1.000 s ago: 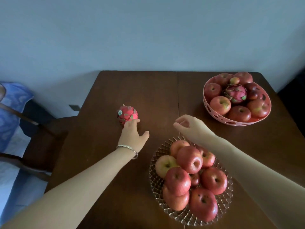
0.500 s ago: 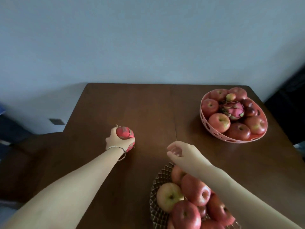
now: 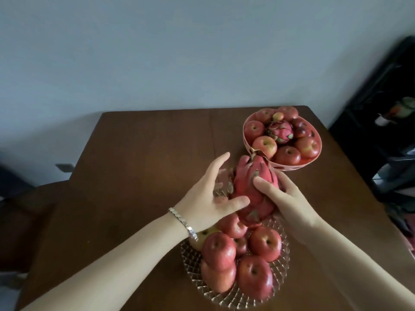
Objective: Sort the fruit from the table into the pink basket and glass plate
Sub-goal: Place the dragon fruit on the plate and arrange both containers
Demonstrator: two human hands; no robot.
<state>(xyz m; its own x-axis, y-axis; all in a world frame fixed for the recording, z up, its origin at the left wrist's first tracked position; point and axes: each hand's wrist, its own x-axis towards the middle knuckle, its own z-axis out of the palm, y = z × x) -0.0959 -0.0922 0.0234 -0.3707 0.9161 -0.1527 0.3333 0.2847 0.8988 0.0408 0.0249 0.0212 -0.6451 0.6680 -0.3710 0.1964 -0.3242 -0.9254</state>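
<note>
A pink dragon fruit (image 3: 253, 189) is held just above the far end of the glass plate (image 3: 193, 265), which is piled with several red apples (image 3: 220, 252). My right hand (image 3: 289, 198) grips the fruit from the right, thumb across its front. My left hand (image 3: 206, 194) is beside it on the left, fingers spread, with only the thumb touching the fruit's lower side. The pink basket (image 3: 289, 170) stands at the back right of the table, right behind the fruit's tip. It holds several apples and another dragon fruit (image 3: 280, 131).
The brown wooden table (image 3: 146, 153) reaches to a pale wall at the back. A dark wooden chair (image 3: 33, 209) sits off the left edge. Black furniture with clutter (image 3: 381, 131) stands close to the table's right side.
My left hand carried the dragon fruit from the left of the table to the middle. My right hand has taken hold of it and the left hand's fingers have spread apart.
</note>
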